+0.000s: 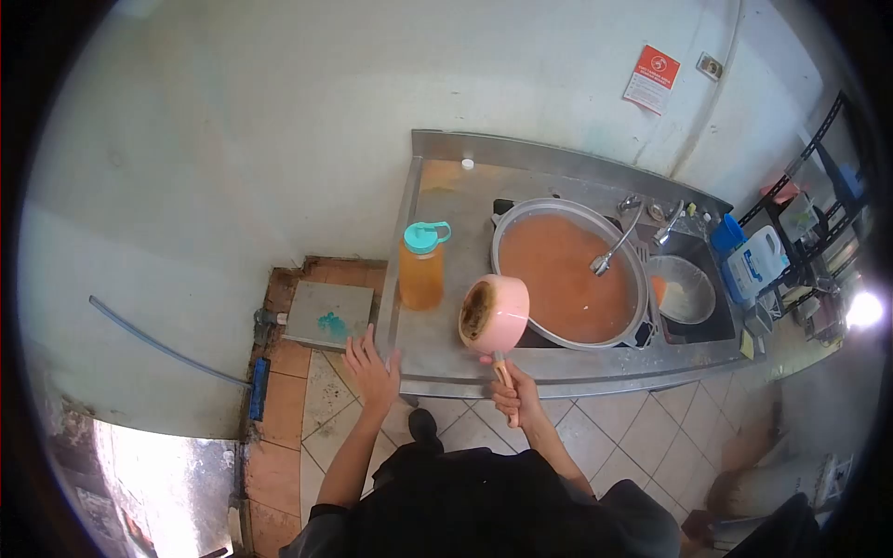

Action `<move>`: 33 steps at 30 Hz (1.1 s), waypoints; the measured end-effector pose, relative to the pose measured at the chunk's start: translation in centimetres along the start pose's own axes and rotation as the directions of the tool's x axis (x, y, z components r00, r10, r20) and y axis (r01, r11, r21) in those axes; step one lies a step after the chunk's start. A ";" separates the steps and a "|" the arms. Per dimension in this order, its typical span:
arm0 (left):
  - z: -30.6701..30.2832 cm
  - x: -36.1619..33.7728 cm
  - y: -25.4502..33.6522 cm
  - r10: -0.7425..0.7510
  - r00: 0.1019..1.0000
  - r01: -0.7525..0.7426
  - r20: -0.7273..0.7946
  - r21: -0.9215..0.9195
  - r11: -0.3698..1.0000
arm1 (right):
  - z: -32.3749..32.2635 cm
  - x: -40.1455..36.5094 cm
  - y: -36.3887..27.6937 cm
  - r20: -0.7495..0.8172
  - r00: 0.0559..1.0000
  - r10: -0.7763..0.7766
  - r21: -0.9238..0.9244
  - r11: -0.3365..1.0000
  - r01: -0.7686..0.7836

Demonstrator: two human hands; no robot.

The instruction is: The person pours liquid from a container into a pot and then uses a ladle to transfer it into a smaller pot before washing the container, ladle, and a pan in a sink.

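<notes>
Gripping 1 pink pot (505, 314), right hand (517, 394) nears a basin (644, 327) of orange-brown liquid (563, 274); left hand (371, 371) spread.

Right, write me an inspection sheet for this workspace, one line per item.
Surface: steel counter, discoloured patch at back left.
Job's things: brown-stained pink pan; big basin of orange-brown liquid.
Clutter: bottle with teal lid, white cap, white jug.
Hands: right hand grips pan's handle; left hand open by counter's edge.
Cables: perhaps conduit near wall outlet; loose cable, nothing seen.
Surroundings: blue brush at left wall, notice on back wall, shelves right.
</notes>
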State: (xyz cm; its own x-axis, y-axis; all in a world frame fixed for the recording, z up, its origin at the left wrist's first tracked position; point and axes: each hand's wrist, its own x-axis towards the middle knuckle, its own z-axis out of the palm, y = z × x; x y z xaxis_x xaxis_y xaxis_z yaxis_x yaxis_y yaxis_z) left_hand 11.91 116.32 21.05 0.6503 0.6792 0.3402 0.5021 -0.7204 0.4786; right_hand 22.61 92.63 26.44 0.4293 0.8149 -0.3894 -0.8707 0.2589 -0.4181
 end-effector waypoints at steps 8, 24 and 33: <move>-0.3 0.0 -0.1 -0.001 1.000 0.001 0.019 0.008 1.000 | -0.2 0.6 -9.1 -0.202 0.772 -0.603 -0.643 0.676 0.360; 0.1 0.2 -0.8 0.028 0.999 -0.028 -0.023 -0.006 1.000 | -15.4 8.0 -16.6 -0.215 0.691 -0.690 -0.965 0.039 -0.261; 0.6 0.2 -1.1 0.027 1.000 -0.027 -0.007 -0.009 1.000 | -8.8 4.8 -16.4 -0.282 0.765 -0.579 -0.914 0.405 -0.030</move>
State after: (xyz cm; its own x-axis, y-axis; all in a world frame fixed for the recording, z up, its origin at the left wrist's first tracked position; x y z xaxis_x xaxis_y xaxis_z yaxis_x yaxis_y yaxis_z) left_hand 11.82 117.17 20.07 0.6596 0.6607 0.3585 0.4793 -0.7370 0.4766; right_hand 41.07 87.68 24.20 0.9003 0.3272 -0.2872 -0.1465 -0.3937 -0.9075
